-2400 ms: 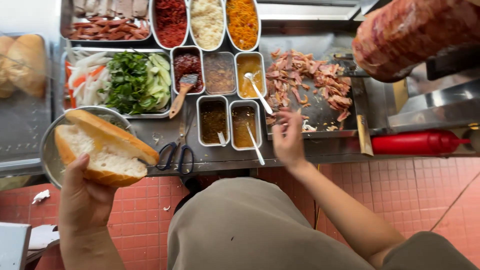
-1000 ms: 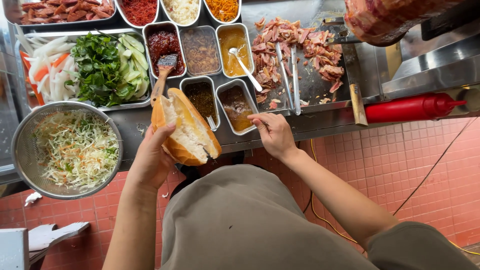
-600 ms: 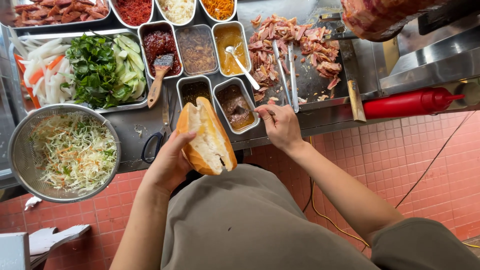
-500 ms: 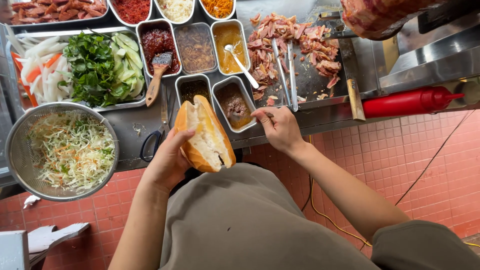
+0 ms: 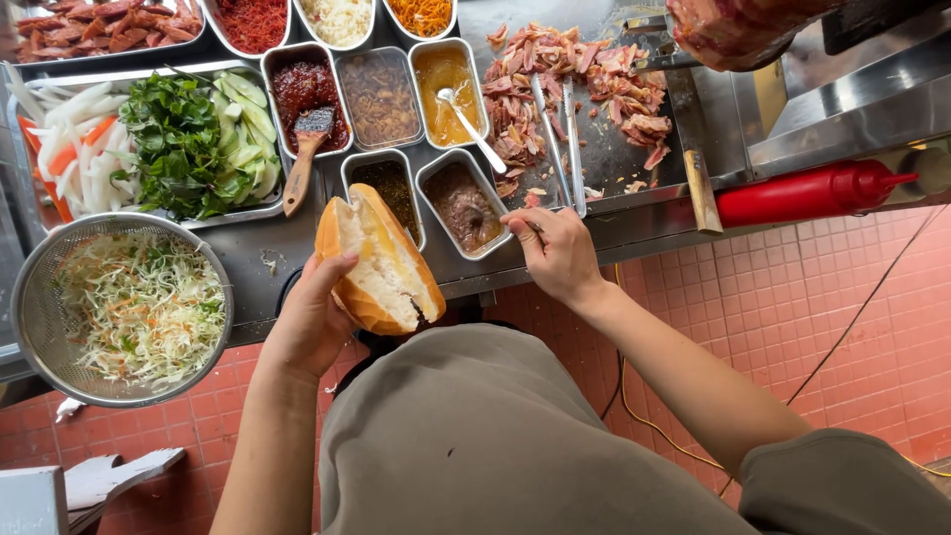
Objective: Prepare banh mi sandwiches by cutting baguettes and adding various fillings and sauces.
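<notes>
My left hand [image 5: 312,322] holds a split bread roll [image 5: 381,263] open side up, just in front of the counter edge. My right hand [image 5: 557,253] grips a small utensil whose tip dips into a metal tub of brown paste [image 5: 464,205]. The utensil is mostly hidden by my fingers. Beside that tub stands another tub with dark sauce [image 5: 386,186], partly covered by the roll.
A tray of sliced vegetables and herbs [image 5: 149,139], a strainer of shredded cabbage [image 5: 129,307], several sauce tubs, a brush [image 5: 305,151], tongs [image 5: 560,134] on a griddle with chopped meat [image 5: 584,84], and a red squeeze bottle [image 5: 807,191] fill the counter. Red tiled floor lies below.
The roll has moved from the left to the middle of the counter front. My right hand went to the brown paste tub and took hold of its utensil.
</notes>
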